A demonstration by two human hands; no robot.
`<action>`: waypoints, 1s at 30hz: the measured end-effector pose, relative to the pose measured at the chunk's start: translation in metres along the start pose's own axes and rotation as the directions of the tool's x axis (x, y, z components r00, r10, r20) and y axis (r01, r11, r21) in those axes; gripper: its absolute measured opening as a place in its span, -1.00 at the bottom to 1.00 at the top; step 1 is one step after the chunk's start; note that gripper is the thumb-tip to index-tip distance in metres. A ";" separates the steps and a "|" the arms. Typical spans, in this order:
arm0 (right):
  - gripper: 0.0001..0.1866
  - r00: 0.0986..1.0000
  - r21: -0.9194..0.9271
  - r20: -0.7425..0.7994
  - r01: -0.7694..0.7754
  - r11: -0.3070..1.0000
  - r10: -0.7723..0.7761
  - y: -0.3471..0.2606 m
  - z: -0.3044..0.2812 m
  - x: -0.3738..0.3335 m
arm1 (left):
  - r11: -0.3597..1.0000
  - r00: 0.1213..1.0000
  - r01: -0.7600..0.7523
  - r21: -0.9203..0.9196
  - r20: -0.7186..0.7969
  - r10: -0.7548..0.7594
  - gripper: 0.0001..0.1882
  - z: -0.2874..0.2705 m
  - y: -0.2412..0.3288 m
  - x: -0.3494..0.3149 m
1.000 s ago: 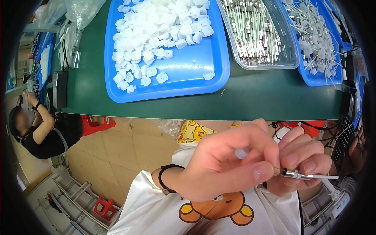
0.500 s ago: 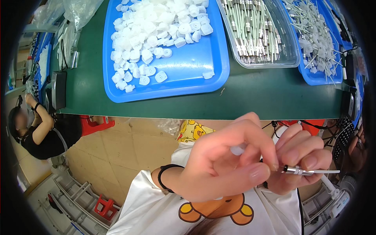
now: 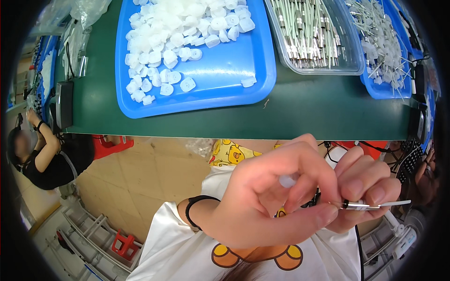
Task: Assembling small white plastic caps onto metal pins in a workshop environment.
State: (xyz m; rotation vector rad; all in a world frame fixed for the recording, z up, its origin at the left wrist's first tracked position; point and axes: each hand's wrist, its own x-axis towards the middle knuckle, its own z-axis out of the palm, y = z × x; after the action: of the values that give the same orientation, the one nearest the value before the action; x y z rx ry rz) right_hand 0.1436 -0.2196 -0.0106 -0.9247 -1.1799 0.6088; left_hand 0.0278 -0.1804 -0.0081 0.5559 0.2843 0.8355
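Observation:
A small silvery metal cylinder (image 3: pixel 358 205) with a black end and a thin pale tube sits in the fingers of my right hand (image 3: pixel 368 185), over my lap. My left hand (image 3: pixel 276 196) has its thumb and forefinger pinched together at the cylinder's black end, where a fine wire seems to show. Within the curled fingers of the same hand rests a translucent white plastic cap (image 3: pixel 287 181). Beyond the hands, a blue tray (image 3: pixel 225 89) carries a heap of similar caps (image 3: pixel 171 35).
On the green table (image 3: pixel 318 107) stands a clear plastic box (image 3: pixel 358 61) of metal-and-tube pieces. To its right, a blue tray (image 3: pixel 391 91) holds capped pieces. Plastic bags (image 3: pixel 89 11) lie far left. A person in black (image 3: pixel 56 157) sits at left near a red stool (image 3: pixel 110 146).
Both hands have shifted slightly right with the metal cylinder. My left thumb and forefinger remain at its black end. The table and trays appear a little higher in view.

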 end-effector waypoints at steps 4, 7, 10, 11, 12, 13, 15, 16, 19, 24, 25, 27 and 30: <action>-0.81 0.994 0.074 -0.097 -0.044 0.996 0.051 -0.002 0.007 -0.002 | 0.998 0.999 -0.029 -0.056 -0.042 0.027 -0.85 0.002 -0.005 -0.001; -0.80 0.976 0.114 -0.201 -0.057 0.992 0.079 -0.004 0.019 -0.001 | 0.996 0.998 -0.062 -0.057 -0.033 0.060 -0.84 0.001 -0.008 -0.002; -0.77 0.987 0.100 -0.144 -0.063 0.993 0.077 -0.001 0.012 -0.003 | 0.998 0.998 -0.052 -0.047 -0.039 0.051 -0.84 0.000 -0.008 -0.002; -0.77 0.992 0.082 -0.103 -0.070 0.994 0.078 0.000 0.005 -0.004 | 0.998 0.998 -0.044 -0.041 -0.047 0.042 -0.84 0.001 -0.007 -0.001; -0.76 0.994 0.071 -0.082 -0.072 0.995 0.077 0.001 0.002 -0.004 | 0.999 0.998 -0.037 -0.023 -0.043 0.036 -0.84 0.000 -0.006 0.000; -0.76 0.995 0.060 -0.060 -0.074 0.995 0.078 0.001 0.000 -0.004 | 1.000 0.999 -0.029 -0.006 -0.040 0.029 -0.84 0.000 -0.006 0.001; -0.76 0.996 0.047 -0.045 -0.076 0.996 0.078 0.001 -0.001 -0.003 | 0.999 0.999 -0.034 0.026 -0.020 0.034 -0.83 -0.002 -0.004 0.001; -0.76 0.996 0.040 -0.036 -0.077 0.996 0.079 0.001 -0.001 -0.002 | 0.999 0.999 -0.042 0.035 -0.014 0.042 -0.83 -0.003 -0.004 0.001; -0.76 0.996 0.021 -0.025 -0.080 0.997 0.081 0.001 0.000 -0.001 | 0.997 0.997 -0.070 0.022 -0.011 0.070 -0.82 -0.004 -0.005 0.001; -0.75 0.992 0.029 -0.088 -0.091 0.995 0.093 0.001 0.003 -0.005 | 0.997 0.998 -0.051 0.054 -0.018 0.052 -0.81 -0.004 -0.003 0.000; -0.75 0.991 0.031 -0.103 -0.087 0.996 0.090 0.001 0.004 -0.006 | 0.997 0.998 -0.049 0.064 -0.022 0.051 -0.81 -0.004 -0.002 -0.001; -0.75 0.991 0.027 -0.109 -0.074 0.997 0.076 0.001 0.005 -0.007 | 0.996 0.999 -0.046 0.070 -0.023 0.047 -0.81 -0.003 -0.002 -0.002; -0.74 0.994 0.052 -0.058 -0.086 0.995 0.089 0.001 0.000 -0.008 | 0.993 0.999 -0.039 0.108 -0.023 0.041 -0.83 -0.004 -0.001 -0.004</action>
State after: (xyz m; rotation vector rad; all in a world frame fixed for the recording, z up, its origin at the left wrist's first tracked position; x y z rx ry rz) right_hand 0.1413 -0.2251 -0.0154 -0.9498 -1.0705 0.6740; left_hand 0.0240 -0.1822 -0.0117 0.6539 0.3441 0.8701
